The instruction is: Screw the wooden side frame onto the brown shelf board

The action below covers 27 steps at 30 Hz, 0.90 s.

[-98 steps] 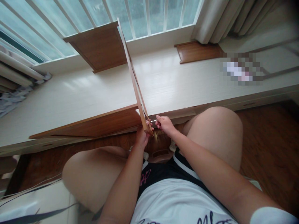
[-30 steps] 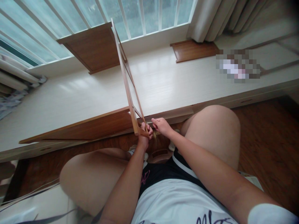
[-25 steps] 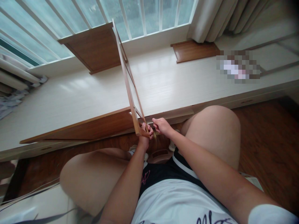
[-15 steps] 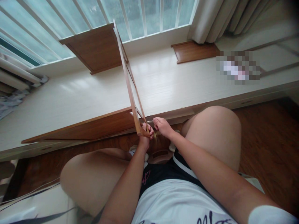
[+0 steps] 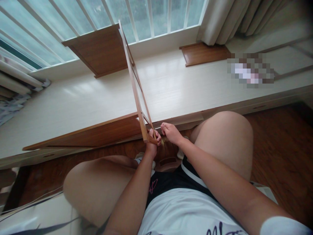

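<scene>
Upright across the ledge's front edge stands a wooden side frame (image 5: 137, 88) with two long rails and crosspieces. My left hand (image 5: 154, 138) is closed around its near lower end. Close by on the right, my right hand (image 5: 170, 133) pinches a thin, silvery metal rod (image 5: 158, 128) that looks like the shank of a hex key. The rod points left toward the frame's near rail; whether its tip sits in the wood cannot be made out. A long wooden panel (image 5: 97, 133) meets the frame on its left, and a second wooden panel (image 5: 97, 50) joins it at the far end.
The pale window ledge (image 5: 166, 85) runs across the view. A flat wooden board (image 5: 205, 54) lies near the curtain (image 5: 215, 19), with a blurred patch to its right. Window bars (image 5: 132, 19) rise behind. Both my knees flank the work above a dark wooden floor (image 5: 281, 140).
My right hand has turned slightly at the fingers around the metal rod and stays in about the same place. My left hand and the wooden frame hold still.
</scene>
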Tool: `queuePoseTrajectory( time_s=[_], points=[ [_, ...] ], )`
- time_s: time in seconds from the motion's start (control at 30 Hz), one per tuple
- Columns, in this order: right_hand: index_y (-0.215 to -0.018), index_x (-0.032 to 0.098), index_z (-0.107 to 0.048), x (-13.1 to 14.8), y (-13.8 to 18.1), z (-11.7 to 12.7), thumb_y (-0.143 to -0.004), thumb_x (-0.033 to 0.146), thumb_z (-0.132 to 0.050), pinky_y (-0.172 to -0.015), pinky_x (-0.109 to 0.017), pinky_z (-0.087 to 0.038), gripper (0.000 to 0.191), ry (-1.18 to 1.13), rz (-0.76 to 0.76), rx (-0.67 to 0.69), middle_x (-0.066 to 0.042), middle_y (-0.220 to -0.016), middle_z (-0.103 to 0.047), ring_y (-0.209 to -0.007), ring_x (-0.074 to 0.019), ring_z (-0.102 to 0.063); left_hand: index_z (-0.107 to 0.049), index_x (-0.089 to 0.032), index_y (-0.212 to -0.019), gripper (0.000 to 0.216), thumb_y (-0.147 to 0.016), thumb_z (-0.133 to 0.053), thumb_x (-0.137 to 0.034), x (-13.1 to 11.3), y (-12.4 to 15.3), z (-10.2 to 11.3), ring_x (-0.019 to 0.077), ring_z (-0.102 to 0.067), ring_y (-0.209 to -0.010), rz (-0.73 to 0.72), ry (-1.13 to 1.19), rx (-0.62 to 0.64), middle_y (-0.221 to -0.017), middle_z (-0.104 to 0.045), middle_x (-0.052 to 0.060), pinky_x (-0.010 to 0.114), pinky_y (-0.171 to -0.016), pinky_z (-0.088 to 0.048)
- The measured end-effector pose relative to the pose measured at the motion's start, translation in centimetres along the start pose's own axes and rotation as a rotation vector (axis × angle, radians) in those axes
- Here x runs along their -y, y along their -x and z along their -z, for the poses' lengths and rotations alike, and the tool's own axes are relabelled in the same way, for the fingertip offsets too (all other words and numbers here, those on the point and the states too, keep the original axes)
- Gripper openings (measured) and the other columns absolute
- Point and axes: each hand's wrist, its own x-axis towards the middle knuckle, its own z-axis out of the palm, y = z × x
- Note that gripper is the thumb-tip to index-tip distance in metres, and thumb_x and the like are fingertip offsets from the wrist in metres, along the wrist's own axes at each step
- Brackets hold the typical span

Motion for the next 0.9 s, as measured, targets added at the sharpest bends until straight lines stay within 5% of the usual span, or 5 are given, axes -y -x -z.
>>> queuePoseTrajectory(
  time_s=[0.3, 0.9],
  points=[
    [-0.064, 0.019, -0.049, 0.04, 0.14, 0.14, -0.095, 0.039, -0.041, -0.063, -0.026, -0.033, 0.038, -0.024, 0.024, 0.002, 0.003, -0.059, -0.051, -0.059, -0.0118, -0.047, -0.041, -0.020, -0.066, 0.044, -0.085, -0.046, -0.059, 0.06, 0.04, 0.02, 0.0060, -0.028, -0.031, 0.003, 0.028, 0.019, -0.043, -0.039, -0.006, 0.016, -0.031, -0.022],
    [-0.049, 0.019, -0.047, 0.40, -0.32, -0.49, -0.088, 0.046, -0.039, -0.039, -0.025, -0.026, 0.049, -0.424, -0.299, 0.102, 0.001, -0.031, -0.044, -0.028, -0.0094, -0.034, -0.042, -0.019, -0.065, 0.045, -0.086, -0.046, -0.059, -0.11, 0.37, -0.36, 0.0056, -0.027, -0.031, 0.022, 0.029, 0.020, -0.042, -0.039, -0.006, 0.015, -0.030, -0.022]
  ],
)
